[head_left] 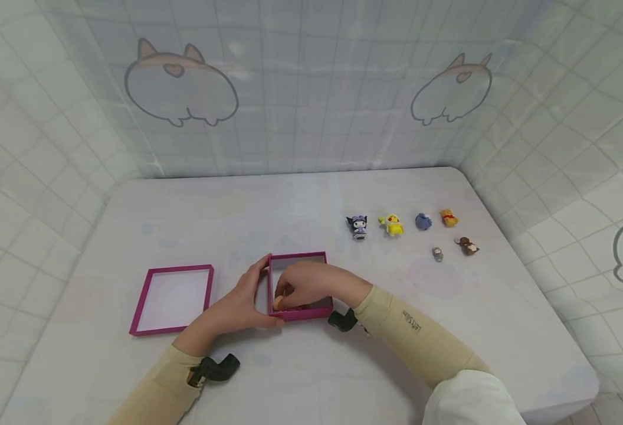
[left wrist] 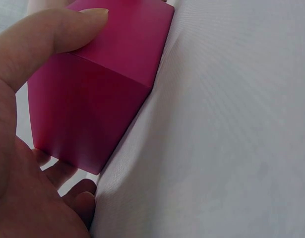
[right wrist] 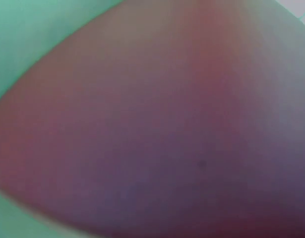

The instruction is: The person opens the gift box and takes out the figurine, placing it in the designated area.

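A magenta open-topped box [head_left: 303,315] with a grey inside stands on the table in front of me. My left hand [head_left: 239,304] holds it at the left side, thumb on the front wall and fingers reaching to the back corner; the left wrist view shows the box's outer walls [left wrist: 92,114] between thumb and fingers. Inside the box, my right hand [head_left: 306,283] has curled fingers at the front left corner, pinching a small orange-tan thing [head_left: 277,303] whose kind is mostly hidden. Something reddish lies beside it. The right wrist view is a blur of skin.
A magenta-rimmed lid [head_left: 210,289] lies left of the box. At the right stand or lie small figures: a black-and-white one [head_left: 359,226], a yellow one [head_left: 393,225], a blue one [head_left: 423,221], an orange bear [head_left: 448,218], a grey one [head_left: 437,254] and a brown one [head_left: 468,246].
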Motion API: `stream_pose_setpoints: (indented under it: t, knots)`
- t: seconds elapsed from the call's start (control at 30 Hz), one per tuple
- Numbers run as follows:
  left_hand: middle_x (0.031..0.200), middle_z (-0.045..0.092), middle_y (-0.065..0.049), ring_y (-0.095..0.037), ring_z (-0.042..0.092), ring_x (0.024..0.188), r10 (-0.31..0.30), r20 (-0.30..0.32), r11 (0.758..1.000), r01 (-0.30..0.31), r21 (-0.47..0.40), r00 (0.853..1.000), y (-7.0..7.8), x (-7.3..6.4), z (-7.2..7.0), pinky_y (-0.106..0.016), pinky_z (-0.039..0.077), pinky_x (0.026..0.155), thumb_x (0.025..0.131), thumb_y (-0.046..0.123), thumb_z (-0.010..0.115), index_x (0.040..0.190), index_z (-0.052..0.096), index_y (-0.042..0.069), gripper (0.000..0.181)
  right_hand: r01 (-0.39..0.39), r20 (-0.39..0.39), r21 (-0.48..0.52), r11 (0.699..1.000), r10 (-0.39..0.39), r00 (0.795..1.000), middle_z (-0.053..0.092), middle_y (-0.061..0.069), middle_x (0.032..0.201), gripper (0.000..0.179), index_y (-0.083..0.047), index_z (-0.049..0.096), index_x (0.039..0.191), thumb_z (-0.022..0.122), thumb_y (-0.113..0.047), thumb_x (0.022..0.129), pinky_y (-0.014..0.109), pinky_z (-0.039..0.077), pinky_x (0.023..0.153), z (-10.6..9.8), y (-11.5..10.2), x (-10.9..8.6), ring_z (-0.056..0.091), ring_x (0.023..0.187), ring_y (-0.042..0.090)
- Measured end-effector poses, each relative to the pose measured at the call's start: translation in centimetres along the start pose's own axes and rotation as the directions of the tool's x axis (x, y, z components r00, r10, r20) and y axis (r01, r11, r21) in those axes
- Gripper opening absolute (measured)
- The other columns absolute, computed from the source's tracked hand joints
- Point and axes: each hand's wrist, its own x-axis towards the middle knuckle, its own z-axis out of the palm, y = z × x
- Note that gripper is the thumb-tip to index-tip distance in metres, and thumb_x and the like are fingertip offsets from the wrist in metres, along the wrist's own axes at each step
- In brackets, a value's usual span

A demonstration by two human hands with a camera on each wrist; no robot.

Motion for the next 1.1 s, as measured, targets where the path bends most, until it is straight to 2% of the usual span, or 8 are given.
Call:
stream_pose_setpoints:
  t: [0.2, 0.37, 0.47, 0.67, 0.73, 0.93, 1.0, 1.1]
  knots:
    - [0.142, 0.018, 0.01, -0.013, 0.019, 0.129, -0.001, -0.014, 1.0, 0.001, 0.021, 1.0, 0.1, -0.1, 0.0, -0.05, 0.029, 0.1, 0.051, 0.052, 0.082, 0.142, 0.002, 0.035, 0.123, -0.123, -0.125, 0.022, 0.992, 0.124, 0.984, 0.06, -0.017, 0.075, 0.021, -0.02, 0.069, 0.09, 0.066, -0.038, 0.079, 0.019, 0.046, 0.065, -0.2, 0.2, 0.1, 0.054, 0.071, 0.0]
    - [0.142, 0.018, 0.01, -0.013, 0.019, 0.129, -0.013, -0.009, 1.0, 0.013, 0.028, 1.0, 0.1, -0.1, 0.0, -0.051, 0.03, 0.098, 0.051, 0.055, 0.08, 0.142, 0.001, 0.036, 0.122, -0.159, -0.158, 0.019, 0.987, 0.16, 0.974, 0.059, -0.016, 0.072, 0.027, -0.022, 0.066, 0.083, 0.066, -0.048, 0.076, 0.019, 0.046, 0.059, 0.0, 0.4, 0.2, 0.054, 0.067, 0.003]
    - [0.142, 0.019, 0.01, -0.013, 0.019, 0.129, -0.013, -0.01, 1.0, 0.014, 0.024, 1.0, 0.1, -0.1, 0.0, -0.051, 0.03, 0.099, 0.051, 0.055, 0.08, 0.142, 0.002, 0.036, 0.122, -0.148, -0.167, 0.016, 0.989, 0.149, 0.975, 0.059, -0.016, 0.074, 0.028, -0.022, 0.064, 0.087, 0.067, -0.047, 0.076, 0.019, 0.046, 0.058, 0.2, 0.5, 0.2, 0.054, 0.067, 0.002]
    - [0.142, 0.018, 0.009, -0.013, 0.019, 0.129, -0.004, -0.009, 1.0, 0.004, 0.016, 1.0, 0.0, 0.0, 0.1, -0.051, 0.029, 0.099, 0.051, 0.053, 0.081, 0.142, 0.002, 0.035, 0.122, -0.104, -0.141, 0.04, 0.994, 0.109, 0.984, 0.06, -0.015, 0.079, 0.035, -0.02, 0.062, 0.103, 0.074, -0.033, 0.073, 0.017, 0.047, 0.064, 0.4, 0.6, 0.2, 0.055, 0.071, -0.001]
    - [0.142, 0.018, 0.01, -0.013, 0.019, 0.129, -0.004, -0.009, 1.0, 0.004, 0.02, 1.0, -0.1, 0.0, 0.0, -0.051, 0.029, 0.099, 0.051, 0.054, 0.081, 0.142, 0.002, 0.035, 0.122, -0.106, -0.151, 0.026, 0.994, 0.109, 0.983, 0.059, -0.015, 0.076, 0.033, -0.02, 0.063, 0.099, 0.075, -0.034, 0.072, 0.016, 0.046, 0.063, 0.7, 0.6, 0.3, 0.054, 0.069, -0.001]
    - [0.141, 0.019, 0.01, -0.013, 0.02, 0.127, 0.006, -0.016, 1.0, -0.006, 0.024, 1.0, -0.3, 0.1, 0.0, -0.05, 0.031, 0.098, 0.049, 0.056, 0.08, 0.142, 0.001, 0.037, 0.124, -0.161, -0.227, -0.114, 0.98, 0.132, 0.965, 0.054, -0.014, 0.066, 0.026, -0.021, 0.058, 0.08, 0.072, -0.041, 0.072, 0.017, 0.043, 0.056, 1.4, -0.1, 0.4, 0.049, 0.062, 0.003]
    - [0.142, 0.019, 0.009, -0.014, 0.02, 0.128, 0.008, -0.009, 1.0, -0.007, 0.027, 1.0, -0.4, 0.1, 0.0, -0.05, 0.031, 0.097, 0.05, 0.057, 0.08, 0.142, 0.0, 0.037, 0.123, -0.17, -0.246, -0.132, 0.977, 0.134, 0.96, 0.054, -0.013, 0.066, 0.026, -0.021, 0.057, 0.081, 0.072, -0.041, 0.072, 0.019, 0.042, 0.054, 1.5, -0.2, 0.2, 0.048, 0.062, 0.005]
    - [0.143, 0.018, 0.008, -0.015, 0.02, 0.129, 0.003, 0.002, 0.999, -0.004, 0.037, 1.0, -0.5, 0.0, 0.1, -0.051, 0.032, 0.097, 0.051, 0.058, 0.079, 0.141, -0.002, 0.038, 0.123, -0.16, -0.269, -0.095, 0.983, 0.13, 0.954, 0.054, -0.013, 0.07, 0.027, -0.021, 0.057, 0.087, 0.074, -0.035, 0.071, 0.019, 0.043, 0.054, 1.5, 0.0, -0.1, 0.049, 0.064, 0.006]
